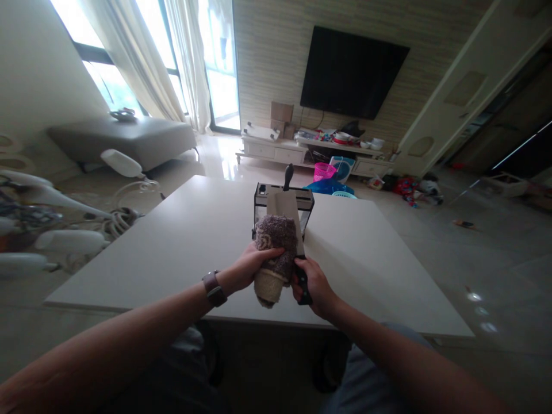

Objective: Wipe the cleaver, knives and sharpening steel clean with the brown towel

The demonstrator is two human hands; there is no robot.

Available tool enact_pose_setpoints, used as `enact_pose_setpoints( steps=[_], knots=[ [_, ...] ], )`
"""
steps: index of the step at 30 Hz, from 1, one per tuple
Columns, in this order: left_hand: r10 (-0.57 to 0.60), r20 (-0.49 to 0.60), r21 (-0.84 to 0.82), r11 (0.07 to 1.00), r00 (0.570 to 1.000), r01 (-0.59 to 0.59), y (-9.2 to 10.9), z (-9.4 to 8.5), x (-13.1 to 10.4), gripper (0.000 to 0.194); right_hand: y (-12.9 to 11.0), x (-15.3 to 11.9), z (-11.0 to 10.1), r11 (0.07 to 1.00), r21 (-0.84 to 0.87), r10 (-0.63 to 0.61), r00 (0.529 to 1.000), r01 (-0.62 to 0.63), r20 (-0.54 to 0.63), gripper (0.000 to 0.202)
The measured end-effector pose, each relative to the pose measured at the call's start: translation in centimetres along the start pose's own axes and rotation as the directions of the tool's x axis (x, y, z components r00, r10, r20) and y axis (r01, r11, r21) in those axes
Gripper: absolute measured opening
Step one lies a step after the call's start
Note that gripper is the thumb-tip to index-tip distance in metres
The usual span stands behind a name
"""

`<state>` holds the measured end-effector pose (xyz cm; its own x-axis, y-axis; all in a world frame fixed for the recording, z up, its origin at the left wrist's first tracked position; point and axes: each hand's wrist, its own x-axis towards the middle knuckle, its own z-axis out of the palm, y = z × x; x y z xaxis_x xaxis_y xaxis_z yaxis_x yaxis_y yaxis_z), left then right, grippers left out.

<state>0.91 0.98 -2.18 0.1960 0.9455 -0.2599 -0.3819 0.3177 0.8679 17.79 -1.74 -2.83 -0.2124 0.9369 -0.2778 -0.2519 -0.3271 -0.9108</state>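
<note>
My right hand (314, 286) is wrapped round the black handle of a cleaver (283, 205), whose broad blade points away from me. In my left hand (255, 263) is a folded brown-and-beige cloth (276, 241), thumb on top, fingers hidden beneath. The cloth lies against the blade and covers part of it. Just beyond stands a knife block (261, 193) with dark edges and clear sides, slots in its top. One dark handle (288, 175) sticks up out of it. The blade overlaps the block's front in this view.
The block stands on a white table (172, 247). White chairs (71, 241) are on the left, a grey bench (125, 138) by the window. Beyond the table are a blue tub (328, 187), a pink basket (324, 171) and a white TV cabinet (288, 155).
</note>
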Motion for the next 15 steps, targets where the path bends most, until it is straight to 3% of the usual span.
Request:
enact_pose_setpoints(
  steps=[5, 12, 15],
  knots=[
    [0.038, 0.034, 0.052, 0.998, 0.999, -0.039, 0.7, -0.6, 0.3, 0.040, -0.7, 0.0, -0.3, 1.000, -0.019, 0.011, 0.998, -0.010, 0.054, 0.037],
    [0.155, 0.082, 0.218, 0.961, 0.984, -0.170, 3.8, -2.3, 0.4, 0.043, -2.4, 0.0, -1.0, 0.996, -0.068, -0.046, 0.992, 0.054, 0.117, 0.030],
    [0.184, 0.068, 0.213, 0.957, 0.980, -0.195, 4.2, -2.6, 0.3, 0.044, -2.5, -0.4, -0.8, 0.996, -0.063, -0.054, 0.991, 0.062, 0.121, 0.031]
  ],
)
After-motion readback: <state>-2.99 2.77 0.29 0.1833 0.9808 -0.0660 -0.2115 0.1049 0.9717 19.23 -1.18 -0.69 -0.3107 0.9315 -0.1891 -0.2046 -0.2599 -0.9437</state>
